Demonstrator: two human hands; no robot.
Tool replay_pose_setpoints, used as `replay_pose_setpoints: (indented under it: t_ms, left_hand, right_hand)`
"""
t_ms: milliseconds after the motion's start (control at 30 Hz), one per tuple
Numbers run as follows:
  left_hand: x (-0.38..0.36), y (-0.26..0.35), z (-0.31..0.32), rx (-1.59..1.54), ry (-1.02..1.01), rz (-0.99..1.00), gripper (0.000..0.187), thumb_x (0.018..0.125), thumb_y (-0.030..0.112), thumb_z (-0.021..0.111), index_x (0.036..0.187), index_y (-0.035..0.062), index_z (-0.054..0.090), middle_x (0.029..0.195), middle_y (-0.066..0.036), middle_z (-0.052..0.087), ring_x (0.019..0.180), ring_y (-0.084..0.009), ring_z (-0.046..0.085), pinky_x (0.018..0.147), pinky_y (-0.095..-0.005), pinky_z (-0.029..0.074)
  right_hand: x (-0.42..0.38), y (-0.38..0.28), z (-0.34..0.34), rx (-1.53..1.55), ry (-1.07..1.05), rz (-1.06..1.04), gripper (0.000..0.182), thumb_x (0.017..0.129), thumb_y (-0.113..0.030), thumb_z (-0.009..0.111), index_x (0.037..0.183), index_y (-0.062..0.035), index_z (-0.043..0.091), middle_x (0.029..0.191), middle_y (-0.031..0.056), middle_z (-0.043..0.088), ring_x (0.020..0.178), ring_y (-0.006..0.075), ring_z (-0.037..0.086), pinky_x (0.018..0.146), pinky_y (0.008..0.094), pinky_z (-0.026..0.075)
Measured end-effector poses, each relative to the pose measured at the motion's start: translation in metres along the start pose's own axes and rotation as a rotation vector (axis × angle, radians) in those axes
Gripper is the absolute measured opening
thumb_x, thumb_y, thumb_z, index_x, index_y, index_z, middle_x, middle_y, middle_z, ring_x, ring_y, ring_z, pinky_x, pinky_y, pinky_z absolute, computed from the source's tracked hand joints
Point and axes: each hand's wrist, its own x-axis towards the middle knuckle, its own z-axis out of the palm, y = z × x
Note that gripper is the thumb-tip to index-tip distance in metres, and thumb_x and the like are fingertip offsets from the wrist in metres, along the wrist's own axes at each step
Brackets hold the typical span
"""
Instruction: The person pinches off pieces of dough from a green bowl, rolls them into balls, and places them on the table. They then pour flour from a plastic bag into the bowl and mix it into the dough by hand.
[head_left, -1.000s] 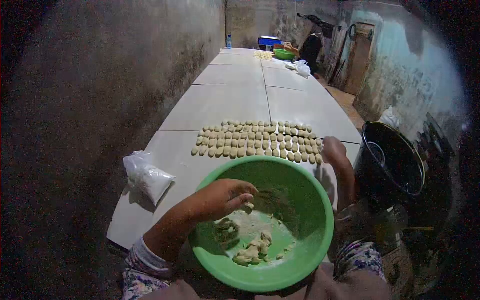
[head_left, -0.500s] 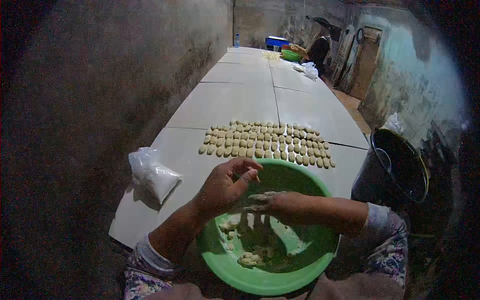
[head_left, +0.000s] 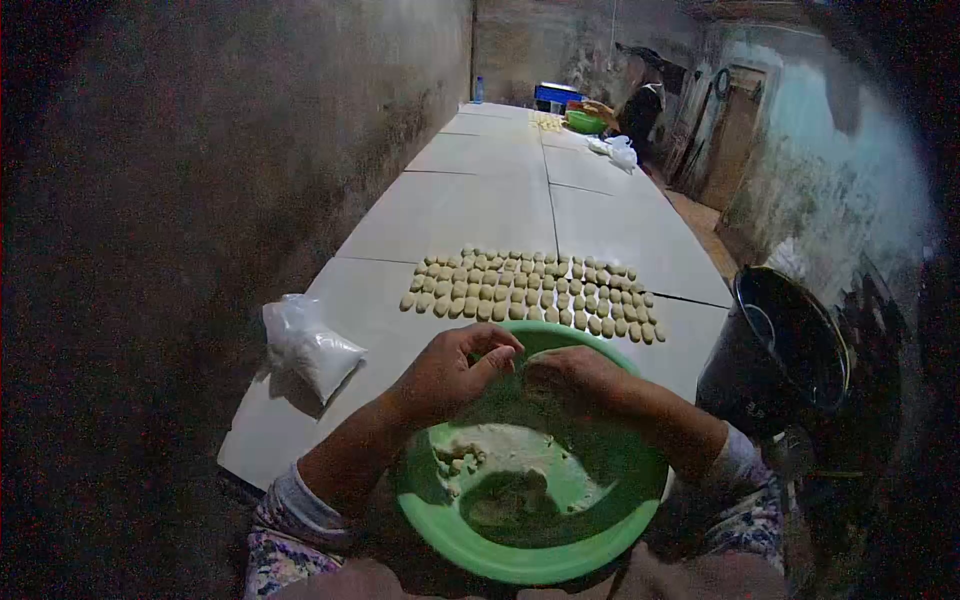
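Note:
A green plastic bowl [head_left: 455, 535] rests in my lap, with flour and lumps of dough [head_left: 462, 456] in its bottom. My left hand [head_left: 452, 368] and my right hand [head_left: 577, 378] meet over the bowl's far rim. Their fingers are curled toward each other around a small piece of dough that they mostly hide. Just beyond the bowl, several rows of shaped dough pieces [head_left: 530, 295] lie on the white tiled table [head_left: 450, 210].
A clear plastic bag of white flour [head_left: 312, 348] lies left of the bowl. A black bucket [head_left: 790, 340] stands at my right. At the table's far end another person [head_left: 645, 105] works beside a second green bowl [head_left: 585, 122] and a white bag [head_left: 622, 153].
My right hand came back from the rows of pieces to the bowl. My left hand lifted a bit of dough out of the bowl. Both hands now close together.

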Motion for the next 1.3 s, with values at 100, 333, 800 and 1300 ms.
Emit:
replay_pose_setpoints:
  t_ms: [100,333,800,1300]
  left_hand:
    - [0.002,-0.002,-0.003,0.036,-0.008,0.010,0.022,0.093,0.017,0.052,0.102,-0.0012,0.060,0.089,-0.010,0.064,0.085,-0.0143,0.060,0.079,-0.0304,0.047]
    - [0.003,-0.011,-0.004,-0.026,-0.057,-0.039,0.021,0.090,0.012,0.051,0.104,0.0010,0.061,0.087,-0.008,0.064,0.083,-0.0130,0.058,0.078,-0.0285,0.045]
    - [0.000,-0.003,0.002,0.095,-0.278,-0.076,0.020,0.091,0.013,0.051,0.104,0.0004,0.059,0.094,-0.013,0.064,0.089,-0.0182,0.059,0.081,-0.0327,0.046]
    - [-0.003,0.003,0.001,0.181,-0.321,-0.052,0.021,0.091,0.014,0.051,0.105,0.0004,0.058,0.096,-0.015,0.063,0.089,-0.0220,0.060,0.081,-0.0345,0.047]
  right_hand:
    - [-0.004,-0.007,-0.008,0.486,0.083,0.314,0.017,0.083,-0.009,0.054,0.097,-0.0012,0.057,0.086,0.0070,0.060,0.076,0.0172,0.057,0.071,0.0322,0.047]
    - [-0.006,0.020,-0.028,0.399,0.002,0.092,0.028,0.090,-0.023,0.052,0.105,-0.0003,0.059,0.093,0.0069,0.061,0.086,0.0149,0.058,0.079,0.0315,0.047]
    - [-0.015,0.016,-0.009,0.387,0.162,-0.032,0.013,0.083,-0.001,0.059,0.096,-0.0018,0.062,0.090,0.0046,0.063,0.082,0.0117,0.056,0.076,0.0282,0.047]
    - [-0.021,0.009,-0.011,0.296,0.140,-0.063,0.020,0.094,-0.017,0.051,0.089,0.0013,0.057,0.082,0.0018,0.055,0.074,0.0101,0.048,0.067,0.0288,0.042]
